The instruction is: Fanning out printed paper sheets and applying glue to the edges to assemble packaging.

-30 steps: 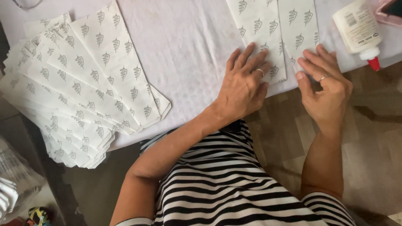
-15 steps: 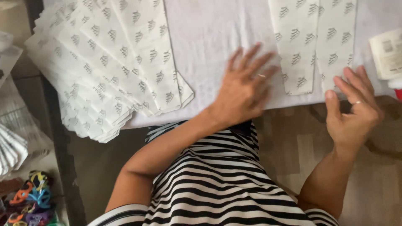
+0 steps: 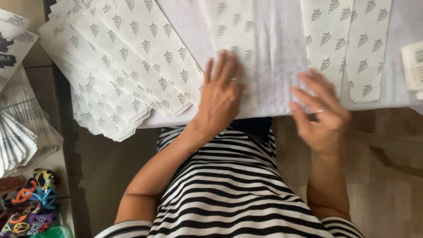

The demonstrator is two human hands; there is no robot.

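The left hand (image 3: 222,99) lies flat, fingers (image 3: 229,66) spread and holding nothing, pressing down on a long white paper strip (image 3: 233,39) printed with small grey leaf-like marks; that strip rests on the white cloth (image 3: 277,53) covering the table, just in front of the person's striped shirt (image 3: 229,194). The right hand (image 3: 321,114) hovers at the near edge of the table, fingers loosely curled and apart, gripping nothing; it is blurred, so whether its fingertips touch the cloth is hard to say. Just beyond it lie two more printed strips (image 3: 346,39), side by side and touching or nearly so. Far to the left a thick fanned stack of printed sheets (image 3: 119,66) overhangs the table edge. Judging from the layout, only a few pieces have been laid out singly while the large stack sits unhandled, so most of the work appears to lie ahead. At the right edge a white container (image 3: 414,64) shows partly. On the floor at left sit folded papers (image 3: 20,136) and a bright patterned fabric (image 3: 31,202).
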